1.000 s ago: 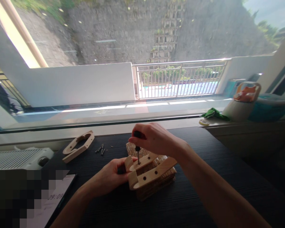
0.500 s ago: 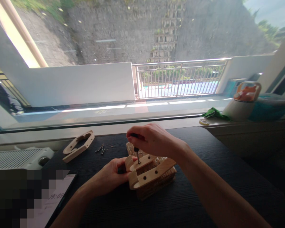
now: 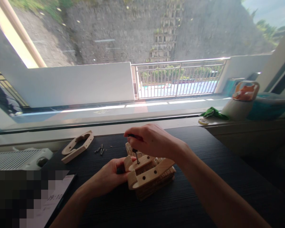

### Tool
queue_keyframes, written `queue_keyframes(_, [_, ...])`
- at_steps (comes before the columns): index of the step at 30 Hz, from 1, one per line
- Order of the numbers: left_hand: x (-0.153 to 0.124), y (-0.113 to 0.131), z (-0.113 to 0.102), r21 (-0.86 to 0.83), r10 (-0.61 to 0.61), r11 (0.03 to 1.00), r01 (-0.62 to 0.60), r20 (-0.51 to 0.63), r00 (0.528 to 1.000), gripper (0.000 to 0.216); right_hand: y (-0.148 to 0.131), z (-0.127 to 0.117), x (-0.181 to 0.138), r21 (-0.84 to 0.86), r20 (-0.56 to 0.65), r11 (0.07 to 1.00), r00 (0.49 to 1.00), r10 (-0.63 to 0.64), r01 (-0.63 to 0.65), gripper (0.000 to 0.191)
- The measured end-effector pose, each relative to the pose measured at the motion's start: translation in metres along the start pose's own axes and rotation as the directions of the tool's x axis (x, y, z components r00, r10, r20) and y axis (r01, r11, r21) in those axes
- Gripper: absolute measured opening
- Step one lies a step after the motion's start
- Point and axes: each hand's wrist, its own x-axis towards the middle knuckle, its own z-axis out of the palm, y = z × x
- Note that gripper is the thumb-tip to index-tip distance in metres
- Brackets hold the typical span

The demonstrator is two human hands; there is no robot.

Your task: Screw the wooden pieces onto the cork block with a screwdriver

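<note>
My right hand [image 3: 147, 136] is wrapped round the dark handle of a screwdriver [image 3: 136, 156]. Its metal shaft stands nearly upright, with the tip on a screw in a pale wooden frame [image 3: 152, 175]. Other dark screw heads sit along the frame's two bars. At the frame's rounded left end, my left hand [image 3: 114, 172] grips the wood; some of its fingers are hidden behind it. Underneath lies a brownish block [image 3: 154, 188] with a clear, shiny wrapping. Several loose screws [image 3: 100, 149] lie on the table beyond my left hand.
Another wooden piece with a round opening [image 3: 86, 144] lies at the back left of the black table [image 3: 190, 148]. A phone or tablet [image 3: 51, 201] is at the lower left. By the window stand a white radiator [image 3: 21, 158], a green cloth [image 3: 212, 113] and a tape roll [image 3: 203, 121].
My right hand has turned slightly on the screwdriver handle, showing more of it. The screwdriver tip stays on the same screw, and my left hand keeps its hold. The view has shifted slightly.
</note>
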Motion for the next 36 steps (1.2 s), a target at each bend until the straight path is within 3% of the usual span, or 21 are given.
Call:
queue_keyframes(16, [0.0006, 0.0016, 0.0006, 0.009, -0.016, 1.0, 0.016, -0.008, 1.0, 0.041, 0.0047, 0.0008, -0.0005, 0.078, 0.004, 0.997, 1.0, 0.017, -0.018, 0.025])
queue_keyframes(23, [0.0003, -0.0007, -0.0001, 0.007, -0.001, 1.0, 0.001, -0.004, 1.0, 0.038, 0.0025, 0.0076, 0.002, 0.023, -0.046, 1.0, 0.999, -0.009, 0.01, 0.014])
queue_keyframes(36, [0.0005, 0.0016, 0.0005, -0.025, -0.013, 1.0, 0.013, -0.01, 1.0, 0.041, 0.0048, 0.0062, 0.0016, 0.044, -0.032, 0.999, 0.999, 0.031, -0.03, 0.025])
